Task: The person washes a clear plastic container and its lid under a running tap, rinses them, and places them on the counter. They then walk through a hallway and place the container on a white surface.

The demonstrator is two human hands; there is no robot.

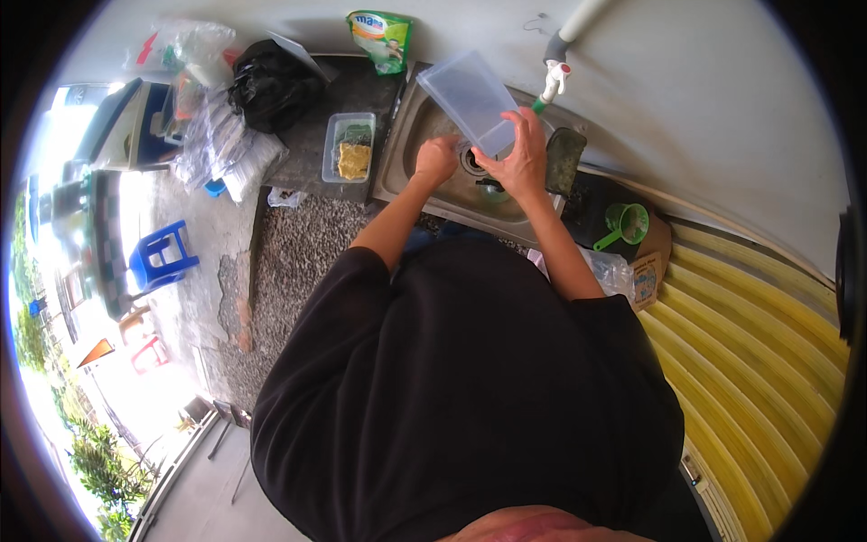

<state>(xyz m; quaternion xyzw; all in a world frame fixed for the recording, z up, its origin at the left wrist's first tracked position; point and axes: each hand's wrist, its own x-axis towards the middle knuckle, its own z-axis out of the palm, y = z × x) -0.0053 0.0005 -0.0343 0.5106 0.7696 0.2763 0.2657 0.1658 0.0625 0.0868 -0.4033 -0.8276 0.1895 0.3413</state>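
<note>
Over the stainless steel sink (420, 115), my right hand (520, 152) grips a clear plastic container (467, 95) by its near end, thumb on one side and fingers on the other. My left hand (437, 160) is closed beside the container's lower left corner, near the drain (471, 161); whether it holds anything is hidden. A white tap with a red mark (557, 76) and a green outlet end stands behind the right hand. On the dark counter to the left sits a plastic tub (328, 149) with a yellow sponge (354, 161) in it.
A green detergent pouch (383, 44) leans on the wall. Left are a black plastic bag (271, 85) and clear bags (217, 142). Right of the sink lie a dark green, flat-sided object (565, 159) and a green dipper (633, 224). A blue stool (162, 254) stands farther left.
</note>
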